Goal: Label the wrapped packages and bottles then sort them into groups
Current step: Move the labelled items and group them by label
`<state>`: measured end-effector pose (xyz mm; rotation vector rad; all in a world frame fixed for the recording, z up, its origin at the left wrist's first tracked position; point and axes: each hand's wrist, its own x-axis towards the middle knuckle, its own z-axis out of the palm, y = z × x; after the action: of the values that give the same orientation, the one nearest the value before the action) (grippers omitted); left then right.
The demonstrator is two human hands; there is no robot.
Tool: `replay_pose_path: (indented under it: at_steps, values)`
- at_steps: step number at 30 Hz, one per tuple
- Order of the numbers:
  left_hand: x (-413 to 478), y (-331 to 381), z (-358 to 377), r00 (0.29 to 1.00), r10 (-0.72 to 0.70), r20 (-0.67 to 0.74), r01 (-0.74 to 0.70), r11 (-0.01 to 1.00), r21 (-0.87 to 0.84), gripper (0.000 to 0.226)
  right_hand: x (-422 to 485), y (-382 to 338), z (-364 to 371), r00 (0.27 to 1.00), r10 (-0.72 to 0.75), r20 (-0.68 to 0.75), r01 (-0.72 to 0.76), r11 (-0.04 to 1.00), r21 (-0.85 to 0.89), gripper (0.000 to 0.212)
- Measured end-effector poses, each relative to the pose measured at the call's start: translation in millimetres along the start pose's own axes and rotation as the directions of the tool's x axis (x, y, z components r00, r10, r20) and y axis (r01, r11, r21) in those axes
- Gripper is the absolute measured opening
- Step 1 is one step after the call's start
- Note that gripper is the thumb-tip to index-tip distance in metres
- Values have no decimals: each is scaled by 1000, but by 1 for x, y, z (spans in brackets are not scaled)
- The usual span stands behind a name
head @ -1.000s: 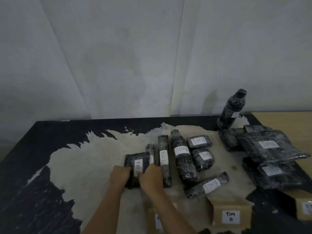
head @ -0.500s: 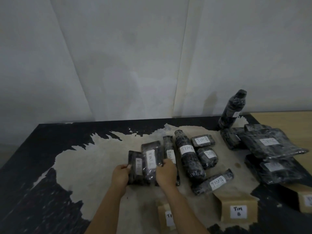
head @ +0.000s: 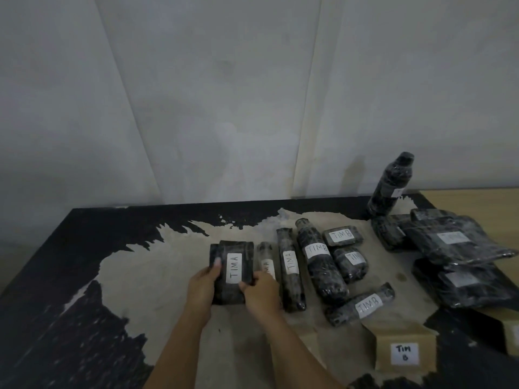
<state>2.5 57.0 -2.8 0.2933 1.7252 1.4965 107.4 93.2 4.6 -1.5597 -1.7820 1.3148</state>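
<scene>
Head: TIMA package (head: 234, 272) against left hand (head: 200, 287)

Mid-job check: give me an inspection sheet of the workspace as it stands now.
Surface: black table, coating worn to a pale patch in the middle.
Job's things: flat TIM A package in hand; long TIM A package to its right; lying TIM B bottle; upright bottle; stacked packages at right.
Clutter: brown paper bag labelled TIM B.
Grippers: left hand and right hand both grip the flat TIM A package.
Cables: nothing seen.
Surroundings: pale wall behind the table.
</scene>
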Motion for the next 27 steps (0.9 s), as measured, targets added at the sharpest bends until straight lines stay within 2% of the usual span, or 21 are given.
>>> replay_pose_path:
  at_steps: [2, 6, 8, 10, 12, 15, 20, 21, 24, 25, 27]
  values:
    - [-3, -1, -1, 997, 59, 44, -62, 995, 80, 17, 0, 0, 3, 1000, -24, 13, 26, 994, -109, 27]
    - [-5, -3, -2, 993, 107, 39, -113, 974, 195, 15, 1, 3, 2, 1000, -9, 28, 16, 965, -263, 30]
    - [0, -4, -2, 992, 116, 43, -124, 952, 279, 17, 3, 8, -10, 996, -45, -79, 10, 917, -399, 34]
    - [6, -7, -5, 996, 83, 39, -92, 913, 397, 21, 7, 14, -28, 977, -54, -208, -57, 868, -494, 41]
    - [13, -12, -10, 998, 39, 45, -56, 857, 513, 27, 11, 19, -39, 975, 25, -221, -131, 866, -482, 48]
    - [18, -24, -15, 999, 16, 29, -31, 741, 671, 31, 13, 24, -42, 983, 122, -136, -171, 879, -444, 54]
    - [15, -31, -7, 989, 142, -43, -17, 396, 918, 36, 16, 33, -49, 986, 126, -109, -160, 902, -400, 63]
    - [11, -30, -3, 984, 165, -63, -1, 365, 931, 38, 17, 34, -50, 986, 129, -106, -161, 907, -389, 64]
    - [-2, -28, 18, 965, 243, -96, -4, 382, 924, 41, 20, 36, -54, 987, 136, -91, -160, 915, -370, 60]
    - [-6, -29, 26, 958, 276, -79, -34, 382, 924, 43, 20, 36, -55, 986, 140, -87, -162, 918, -362, 59]
    - [-11, -34, 46, 939, 340, 49, -173, 345, 923, 39, 22, 39, -57, 985, 145, -88, -167, 920, -353, 57]
